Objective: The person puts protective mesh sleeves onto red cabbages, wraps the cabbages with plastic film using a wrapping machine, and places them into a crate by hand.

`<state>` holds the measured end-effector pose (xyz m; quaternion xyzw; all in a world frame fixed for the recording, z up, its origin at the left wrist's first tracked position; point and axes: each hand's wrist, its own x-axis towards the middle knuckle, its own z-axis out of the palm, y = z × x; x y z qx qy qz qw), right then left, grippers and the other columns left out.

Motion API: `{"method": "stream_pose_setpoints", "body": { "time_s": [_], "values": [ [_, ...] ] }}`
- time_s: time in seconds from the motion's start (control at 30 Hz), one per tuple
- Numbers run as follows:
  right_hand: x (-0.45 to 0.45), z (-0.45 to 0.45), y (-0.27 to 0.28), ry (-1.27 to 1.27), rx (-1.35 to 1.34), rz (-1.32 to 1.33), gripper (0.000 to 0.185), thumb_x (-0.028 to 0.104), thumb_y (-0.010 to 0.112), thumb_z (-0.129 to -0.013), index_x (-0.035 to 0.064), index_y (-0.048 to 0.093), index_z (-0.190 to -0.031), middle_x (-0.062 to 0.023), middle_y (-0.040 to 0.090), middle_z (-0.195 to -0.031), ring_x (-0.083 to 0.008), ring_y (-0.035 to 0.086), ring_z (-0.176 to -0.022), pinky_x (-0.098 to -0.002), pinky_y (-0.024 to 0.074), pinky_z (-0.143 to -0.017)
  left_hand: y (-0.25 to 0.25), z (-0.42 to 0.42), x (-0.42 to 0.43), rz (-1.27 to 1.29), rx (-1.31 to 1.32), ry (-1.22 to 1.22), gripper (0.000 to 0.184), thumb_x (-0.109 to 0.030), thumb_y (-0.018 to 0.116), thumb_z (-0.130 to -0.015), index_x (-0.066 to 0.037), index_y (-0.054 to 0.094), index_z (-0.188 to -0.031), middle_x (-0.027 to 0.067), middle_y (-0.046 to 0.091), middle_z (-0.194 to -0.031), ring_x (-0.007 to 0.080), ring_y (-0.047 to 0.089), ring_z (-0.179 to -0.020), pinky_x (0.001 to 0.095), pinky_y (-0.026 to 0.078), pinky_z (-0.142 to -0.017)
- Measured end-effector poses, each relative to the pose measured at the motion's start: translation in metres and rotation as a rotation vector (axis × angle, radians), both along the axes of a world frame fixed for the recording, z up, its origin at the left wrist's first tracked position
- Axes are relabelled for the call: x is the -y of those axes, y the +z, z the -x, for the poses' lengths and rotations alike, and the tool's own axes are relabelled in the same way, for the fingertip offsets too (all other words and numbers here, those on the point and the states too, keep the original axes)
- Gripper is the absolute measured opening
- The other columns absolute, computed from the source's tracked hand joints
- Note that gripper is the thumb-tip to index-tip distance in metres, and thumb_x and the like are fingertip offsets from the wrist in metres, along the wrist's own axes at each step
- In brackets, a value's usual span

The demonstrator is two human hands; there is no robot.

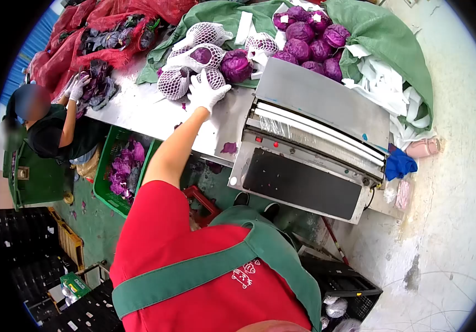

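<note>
My left hand (207,95), in a white glove, reaches across the metal table with its fingers spread. Its fingertips touch a red cabbage in a white foam net (211,78); no grip shows. Around it lie more netted cabbages (173,83) and a bare red cabbage (236,66). Farther right, several unwrapped red cabbages (300,50) are heaped on green cloth, a few with white labels. My right hand is out of sight.
A film wrapping machine (304,160) stands right of my arm. At the left, a co-worker (55,130) with white gloves handles dark leaves beside red mesh sacks (61,61). A green crate (100,185) holds purple leaves. Black crates (337,282) sit low right.
</note>
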<state>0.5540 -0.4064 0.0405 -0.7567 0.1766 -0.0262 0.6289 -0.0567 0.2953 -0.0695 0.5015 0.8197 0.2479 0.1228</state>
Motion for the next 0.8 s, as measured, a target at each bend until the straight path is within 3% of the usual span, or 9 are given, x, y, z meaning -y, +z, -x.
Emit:
{"method": "stream_pose_setpoints", "body": {
  "time_s": [0.13, 0.27, 0.37, 0.43, 0.57, 0.67, 0.73, 0.77, 0.8],
  "values": [
    [0.009, -0.025, -0.051, 0.170, -0.047, 0.516, 0.049, 0.040, 0.045, -0.095, 0.0065, 0.057, -0.129, -0.0166, 0.057, -0.126, -0.0344, 0.056, -0.114, -0.0466, 0.0540, -0.087, -0.007, -0.029, -0.023, -0.157, 0.173, 0.401, 0.106, -0.054, 0.082, -0.061, -0.024, 0.033, -0.150, 0.0213, 0.020, -0.156, 0.0454, 0.033, -0.137, 0.0508, 0.037, -0.109],
    [-0.005, -0.062, -0.081, 0.317, -0.108, 0.658, 0.051, 0.037, 0.042, -0.097, 0.0027, 0.052, -0.133, -0.0182, 0.053, -0.131, -0.0332, 0.052, -0.119, -0.0446, 0.0487, -0.093, -0.013, -0.012, -0.006, -0.366, 0.298, 0.363, 0.075, -0.035, 0.080, -0.068, -0.014, 0.051, -0.133, 0.0157, 0.044, -0.142, 0.0309, 0.056, -0.117, 0.0430, 0.048, -0.097],
    [-0.024, -0.091, -0.084, 0.382, -0.137, 0.711, 0.052, 0.035, 0.039, -0.098, -0.0002, 0.049, -0.135, -0.0193, 0.050, -0.135, -0.0322, 0.049, -0.123, -0.0431, 0.0448, -0.097, -0.035, 0.030, 0.014, -0.647, 1.302, -0.025, 0.050, -0.019, 0.073, -0.084, -0.003, 0.054, -0.128, 0.0092, 0.063, -0.117, 0.0213, 0.063, -0.102, 0.0348, 0.054, -0.085],
    [-0.039, -0.114, -0.076, 0.425, -0.127, 0.733, 0.053, 0.034, 0.037, -0.099, -0.0021, 0.046, -0.137, -0.0201, 0.048, -0.138, -0.0315, 0.047, -0.126, -0.0421, 0.0422, -0.101, -0.046, 0.042, 0.022, -0.646, 1.566, 0.058, 0.046, -0.017, 0.070, -0.088, -0.003, 0.054, -0.128, 0.0098, 0.061, -0.121, 0.0204, 0.062, -0.104, 0.0354, 0.054, -0.086],
    [-0.100, -0.178, -0.008, 0.542, 0.055, 0.520, 0.055, 0.031, 0.034, -0.101, -0.0059, 0.042, -0.140, -0.0216, 0.044, -0.143, -0.0303, 0.043, -0.131, -0.0400, 0.0370, -0.107, 0.075, -0.032, 0.042, -0.726, 1.012, -0.050, 0.055, -0.015, 0.075, -0.085, -0.001, 0.049, -0.131, 0.0124, 0.059, -0.123, 0.0199, 0.060, -0.109, 0.0320, 0.049, -0.095],
    [-0.245, -0.196, 0.050, 0.968, -0.035, -0.354, 0.056, 0.029, 0.031, -0.102, -0.0088, 0.038, -0.142, -0.0228, 0.041, -0.147, -0.0293, 0.040, -0.135, -0.0385, 0.0330, -0.111, 0.133, -0.105, 0.034, -0.771, 0.616, -0.501, 0.061, -0.018, 0.081, -0.077, -0.004, 0.051, -0.127, 0.0143, 0.053, -0.128, 0.0240, 0.052, -0.121, 0.0339, 0.044, -0.102],
    [-0.413, -0.086, 0.089, 1.233, 0.507, 0.227, 0.047, 0.023, 0.038, -0.102, -0.0045, 0.046, -0.139, -0.0174, 0.047, -0.142, -0.0253, 0.045, -0.129, -0.0361, 0.0340, -0.110, 0.137, -0.152, 0.012, -0.835, 0.280, -0.719, 0.066, -0.023, 0.085, -0.071, -0.006, 0.052, -0.125, 0.0158, 0.048, -0.133, 0.0287, 0.046, -0.128, 0.0375, 0.042, -0.105],
    [-0.485, -0.031, 0.109, 1.308, 0.371, 0.264, 0.043, 0.016, 0.052, -0.096, -0.0050, 0.051, -0.134, -0.0131, 0.057, -0.131, -0.0189, 0.054, -0.120, -0.0305, 0.0391, -0.105, 0.139, -0.177, 0.004, -0.851, 0.158, -0.826, 0.068, -0.026, 0.087, -0.068, -0.007, 0.052, -0.124, 0.0164, 0.046, -0.136, 0.0310, 0.044, -0.130, 0.0392, 0.040, -0.107],
    [-0.536, -0.021, 0.093, 1.630, 0.446, 0.042, 0.039, 0.016, 0.043, -0.100, -0.0015, 0.051, -0.134, -0.0105, 0.053, -0.135, -0.0192, 0.052, -0.122, -0.0316, 0.0406, -0.104, 0.143, -0.204, 0.004, -0.821, 0.092, -0.872, 0.069, -0.028, 0.087, -0.066, -0.009, 0.053, -0.123, 0.0165, 0.045, -0.137, 0.0338, 0.046, -0.129, 0.0400, 0.042, -0.107]
  ]
}}
